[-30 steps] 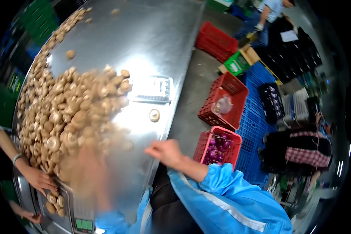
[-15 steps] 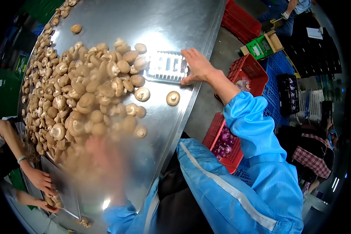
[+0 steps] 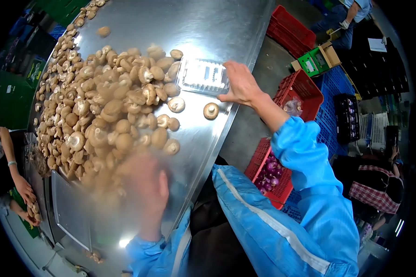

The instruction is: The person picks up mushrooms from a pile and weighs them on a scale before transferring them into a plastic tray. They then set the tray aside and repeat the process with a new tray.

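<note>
With our right hand (image 3: 243, 87), the nearer, we clasped, thumb opposite fingers, one end of the clear rectangular plastic box (image 3: 202, 76), long axis toward the brown round-capped mushrooms (image 3: 76, 141), near the right edge of the silvery steel counter (image 3: 203, 27), but couldn't tell whether our blurred left hand (image 3: 149, 189) was gripping.
</note>
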Available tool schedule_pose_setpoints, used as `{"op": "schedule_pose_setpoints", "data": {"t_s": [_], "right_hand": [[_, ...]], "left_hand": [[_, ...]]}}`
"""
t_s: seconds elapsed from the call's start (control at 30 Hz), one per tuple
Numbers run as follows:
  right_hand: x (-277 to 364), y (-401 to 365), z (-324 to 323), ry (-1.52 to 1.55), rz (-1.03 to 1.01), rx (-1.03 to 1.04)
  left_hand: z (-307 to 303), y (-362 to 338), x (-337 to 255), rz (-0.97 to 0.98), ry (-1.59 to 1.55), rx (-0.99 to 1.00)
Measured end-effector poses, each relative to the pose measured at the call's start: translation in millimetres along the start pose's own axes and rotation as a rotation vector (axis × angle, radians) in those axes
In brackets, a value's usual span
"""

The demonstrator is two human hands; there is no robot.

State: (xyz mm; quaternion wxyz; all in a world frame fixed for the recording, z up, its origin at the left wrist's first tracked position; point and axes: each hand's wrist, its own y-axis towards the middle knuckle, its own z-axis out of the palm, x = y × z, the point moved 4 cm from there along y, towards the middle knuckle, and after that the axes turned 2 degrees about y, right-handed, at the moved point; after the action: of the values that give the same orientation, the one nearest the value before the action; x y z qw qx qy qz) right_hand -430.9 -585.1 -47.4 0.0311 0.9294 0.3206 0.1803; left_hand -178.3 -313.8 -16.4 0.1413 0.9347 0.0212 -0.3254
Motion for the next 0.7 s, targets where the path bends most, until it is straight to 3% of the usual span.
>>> {"op": "schedule_pose_setpoints", "data": {"t_s": [0.03, 0.1, 0.13, 0.17, 0.23, 0.3, 0.33, 0.4, 0.43, 0.47, 0.53, 0.63, 0.7], "right_hand": [[13, -3, -11, 0.041, 0.021, 0.032], [66, -21, -31, 0.385, 0.199, 0.464], [79, -44, -15, 0.649, 0.059, 0.484], [109, -63, -19, 0.721, -0.013, 0.664], [151, -95, -9, 0.878, -0.088, 1.075], [167, -118, 1, 1.114, -0.046, 1.202], [167, -127, 9, 1.27, -0.006, 1.246], [151, -136, 23, 1.596, 0.412, 1.185], [141, -141, 29, 1.742, 0.633, 1.134], [132, -145, 32, 1.736, 0.64, 1.004], [127, -149, 20, 1.551, 0.856, 0.858], [132, -158, 11, 1.099, 0.731, 0.688], [128, -155, 15, 0.966, 0.716, 0.577]], "left_hand": [[-3, -3, 3, 0.007, -0.047, -0.014], [-15, -5, -2, -0.095, -0.19, -0.04], [-19, -4, -4, -0.145, -0.259, -0.057], [-21, -5, -4, -0.164, -0.356, -0.16], [-28, -9, 0, -0.11, -0.284, 0.005], [-26, -22, 16, -0.123, -0.405, 0.204], [-21, -32, 23, -0.293, -0.505, 0.244], [-13, -52, 34, -0.635, -0.705, 0.315], [-7, -61, 37, -0.707, -0.818, 0.269], [2, -72, 41, -0.778, -0.932, 0.223], [23, -91, 40, -0.922, -1.153, 0.183], [54, -103, 23, -1.14, -1.421, 0.238], [70, -103, 10, -1.291, -1.53, 0.304]]}}
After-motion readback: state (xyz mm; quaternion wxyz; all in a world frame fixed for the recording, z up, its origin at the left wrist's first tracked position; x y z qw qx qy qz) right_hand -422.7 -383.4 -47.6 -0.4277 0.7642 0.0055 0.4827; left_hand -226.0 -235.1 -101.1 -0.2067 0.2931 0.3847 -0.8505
